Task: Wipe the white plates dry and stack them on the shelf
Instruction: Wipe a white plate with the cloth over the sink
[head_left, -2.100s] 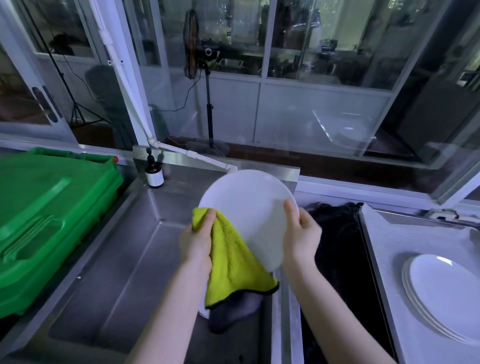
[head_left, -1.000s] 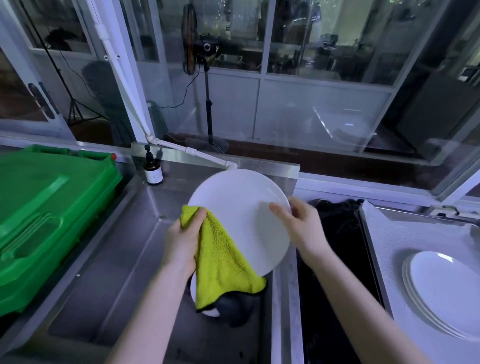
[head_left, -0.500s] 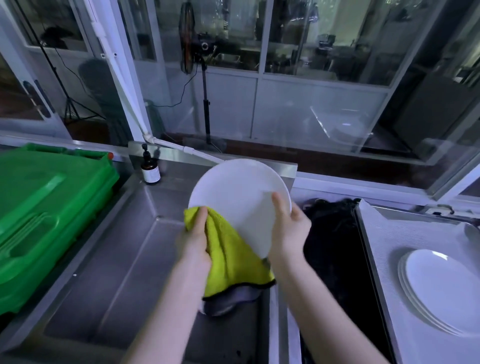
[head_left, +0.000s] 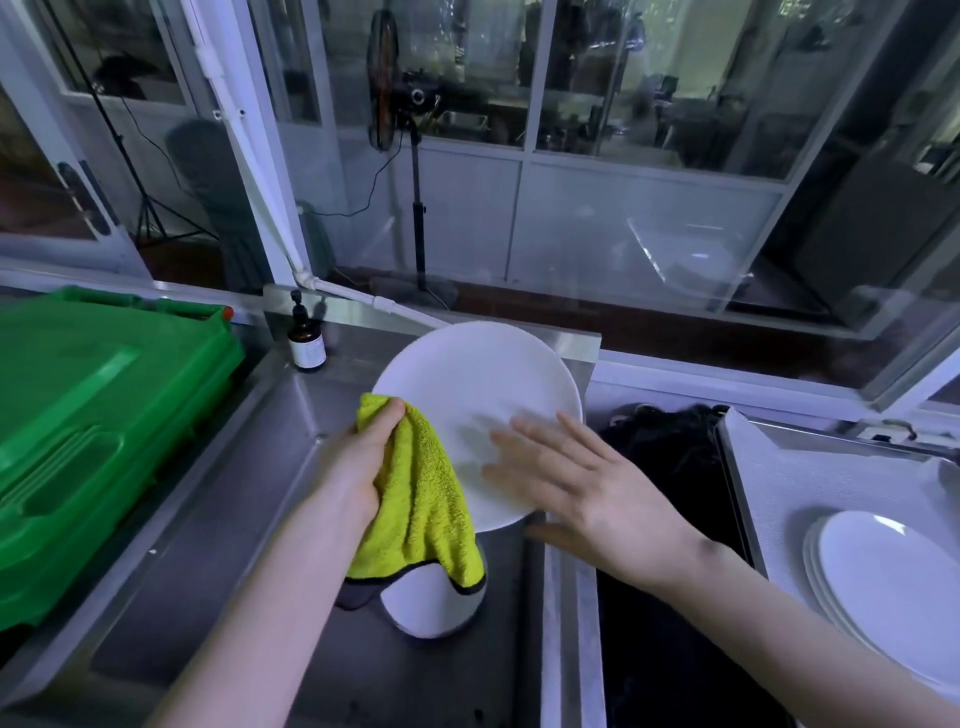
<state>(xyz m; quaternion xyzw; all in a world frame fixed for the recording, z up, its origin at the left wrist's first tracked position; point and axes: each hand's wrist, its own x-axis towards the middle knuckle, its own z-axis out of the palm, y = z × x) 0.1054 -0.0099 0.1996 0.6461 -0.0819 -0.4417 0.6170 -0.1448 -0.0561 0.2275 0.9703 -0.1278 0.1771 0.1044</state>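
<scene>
A white plate is held tilted above the steel sink. My left hand grips a yellow-green cloth against the plate's left edge, thumb on top; the cloth hangs down over the hand's side. My right hand lies flat with spread, straight fingers on the plate's lower right face. Under the cloth, another white dish rests in the sink, partly hidden. A stack of white plates lies on the steel surface at the right.
A green plastic crate fills the left side. A small dark pump bottle stands at the sink's back corner. A dark basin lies between sink and right surface. Glass windows and a white pipe are behind.
My right hand has let go of the plate's right rim and now lies flat on its face with fingers spread. My left hand still holds the cloth at the left edge.
</scene>
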